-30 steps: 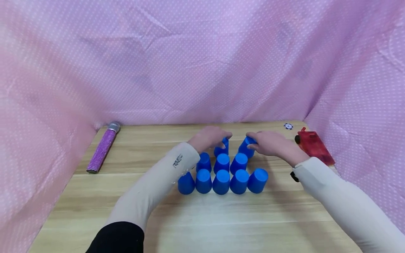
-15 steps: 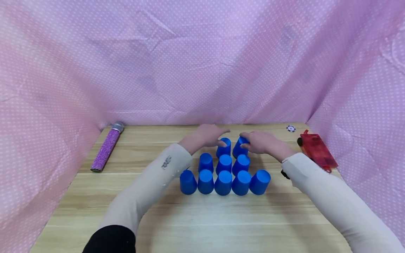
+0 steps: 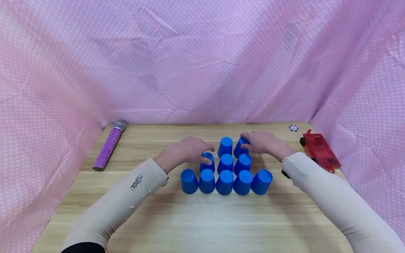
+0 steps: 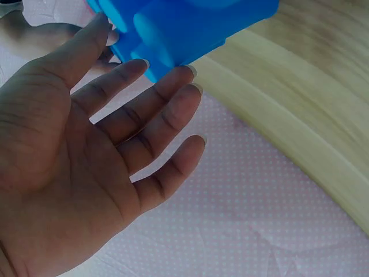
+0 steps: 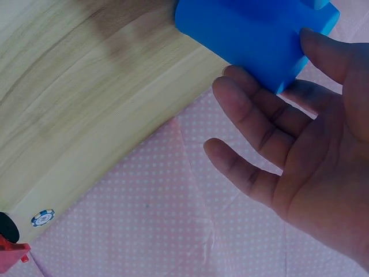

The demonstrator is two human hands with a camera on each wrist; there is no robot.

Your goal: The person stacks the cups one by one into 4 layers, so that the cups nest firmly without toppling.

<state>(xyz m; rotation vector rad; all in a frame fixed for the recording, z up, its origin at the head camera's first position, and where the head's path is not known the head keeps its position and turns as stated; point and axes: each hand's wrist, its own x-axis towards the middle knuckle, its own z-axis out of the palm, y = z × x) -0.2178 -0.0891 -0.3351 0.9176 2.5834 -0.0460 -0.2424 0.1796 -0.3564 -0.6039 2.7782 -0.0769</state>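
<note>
Blue plastic cups stand upside down in three rows in the head view. My right hand [image 3: 264, 142] pinches the back row's right cup [image 3: 241, 149] by its upper part; the right wrist view has that blue cup [image 5: 248, 40] between thumb and fingers. Beside it stands the other back cup [image 3: 225, 147]. My left hand [image 3: 188, 151] is over the middle row's left cup [image 3: 207, 168], thumb in front, fingers behind. In the left wrist view its fingers [image 4: 167, 115] are spread and loosely bent, close to blue cups [image 4: 196, 29]. Several cups form the front row [image 3: 224, 183].
A purple glittery microphone [image 3: 109, 146] lies at the table's left. A red translucent object [image 3: 321, 149] with dark round parts lies at the right edge, near a poker chip [image 3: 293, 128]. Pink dotted cloth [image 3: 202, 63] hangs around the wooden table [image 3: 202, 225].
The right hand brought its cup left, beside the other back cup. My left hand left that other back cup and moved left and nearer, to the middle row's left cup.
</note>
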